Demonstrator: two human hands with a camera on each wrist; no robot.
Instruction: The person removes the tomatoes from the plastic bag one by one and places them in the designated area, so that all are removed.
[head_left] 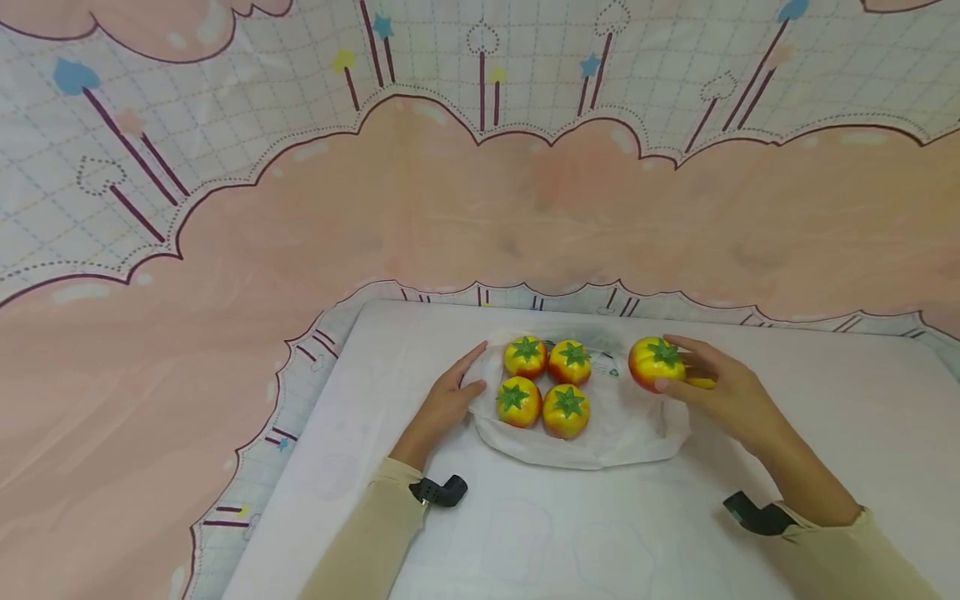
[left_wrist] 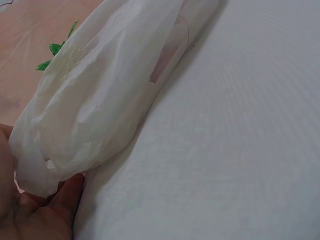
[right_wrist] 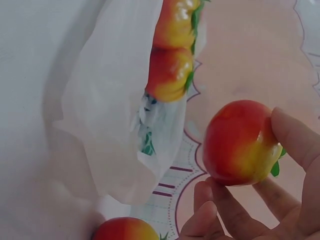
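Left hand (head_left: 442, 408): yours, at the left edge of the bag; thumb and fingers pinch its rim, thumb toward the inside.
Right hand (head_left: 731, 404): yours, raised near the bag's right end; thumb and fingertips pinch one fruit from opposite sides.
Held fruit (head_left: 647, 365): one, round, red running into yellow, green star-shaped top; in your right fingers, over the bag's right end in the head view, apart from the plastic in the right wrist view.
White bag (head_left: 630, 437): one, thin plastic, mouth spread wide, lying on the table; green print (a small mark, partly creased) toward the far right inside.
Fruits in the bag: four, of the same pattern, green tops up, grouped to your left within the mouth. Far row, upper left fruit (head_left: 525, 357) and upper right fruit (head_left: 568, 363); near row, lower left fruit (head_left: 517, 403) and lower right fruit (head_left: 566, 412).
Loose fruit (right_wrist: 125, 230): one, mostly cut off in the right wrist view and behind your right fingers from above; it seems to sit on the table beside the bag.
Table (head_left: 322, 483): white-covered, beneath everything listed.
Wrist straps: two, dark, one on your left wrist (head_left: 441, 492), one on your right (head_left: 757, 514).
Backdrop (head_left: 480, 217): peach cloth, scalloped outlines, pale printed grid.
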